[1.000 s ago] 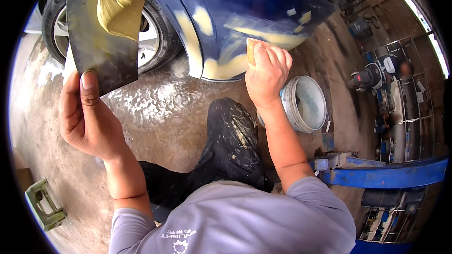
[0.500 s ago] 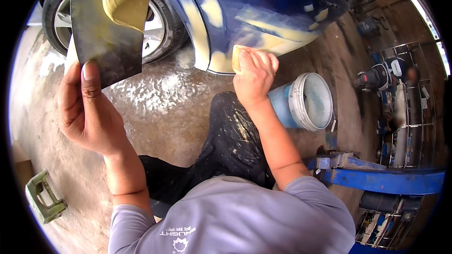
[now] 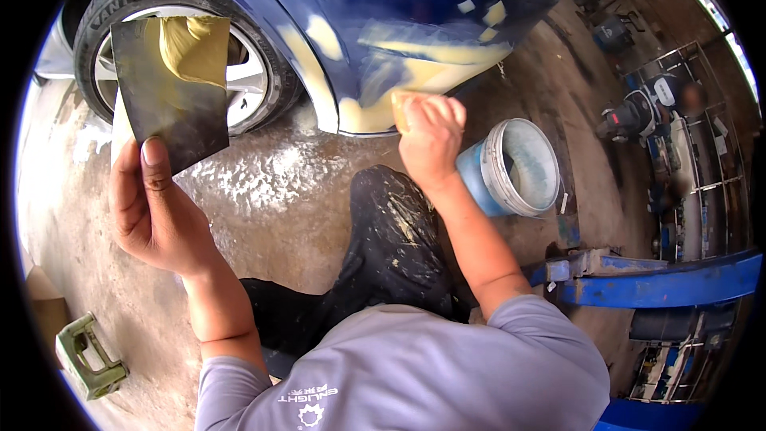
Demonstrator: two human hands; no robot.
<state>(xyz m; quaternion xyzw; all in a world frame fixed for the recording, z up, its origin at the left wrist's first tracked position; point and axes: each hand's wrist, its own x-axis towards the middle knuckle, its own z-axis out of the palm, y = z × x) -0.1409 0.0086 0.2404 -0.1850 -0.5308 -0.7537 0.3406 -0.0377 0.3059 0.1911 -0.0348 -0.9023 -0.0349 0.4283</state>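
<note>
– Right hand [image 3: 433, 140] has shifted down and toward the wheel [image 3: 263, 92] along the car's blue panel [image 3: 375, 0], against the frame a second ago. Sits at 1 o'clock from picture centre now.

– Grip?

– Fingers [image 3: 451, 109] curled closed over a small flat piece [image 3: 400, 114], yellowish, at the panel's lower edge. Cannot tell whether it touches.

– And the left hand [image 3: 167, 219]?

– At 9 o'clock. Thumb flat on the front of a dark board [image 3: 171, 112], other fingers behind and partly hidden, pinched on its lower edge. Board tilted up, at 10 o'clock, overlapping the wheel in view.

– Anything on it?

– Thick yellow putty [image 3: 194, 52], heaped at its upper right.

– Panel condition?

– Pale yellow patches [image 3: 323, 37], smeared, with a broad run along the bottom edge; panel at 12 o'clock.

– Surroundings?

– White-rimmed bucket [image 3: 491, 164] at 3 o'clock, blue beam [image 3: 662, 283] near 4, green stool [image 3: 80, 351] at 8. Floor [image 3: 279, 243] wet and shiny below the wheel.
</note>
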